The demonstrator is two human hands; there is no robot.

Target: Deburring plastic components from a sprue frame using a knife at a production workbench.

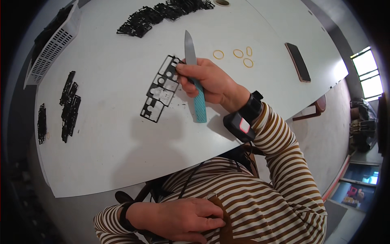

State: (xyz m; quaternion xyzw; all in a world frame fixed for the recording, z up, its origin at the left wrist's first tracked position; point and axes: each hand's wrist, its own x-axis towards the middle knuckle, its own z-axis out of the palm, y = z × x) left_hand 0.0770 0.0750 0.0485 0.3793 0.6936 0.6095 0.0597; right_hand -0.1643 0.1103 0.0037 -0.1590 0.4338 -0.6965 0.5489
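My right hand is closed around a knife with a teal textured handle, its blade pointing to the far side. Between that hand's thumb and fingers is also the top corner of a flat black plastic frame with round and square cutouts. The frame hangs tilted over the white table, left of the knife. Against the striped shirt below the table edge lies my left hand, fingers stretched and slightly apart. Its fingertips touch or nearly touch a brown strap with a metal ring.
More black frames lie in a long row at the back and a pile at left. A white perforated basket stands far left. Yellow rubber bands and a phone lie to the right. A tape roll sits at the back.
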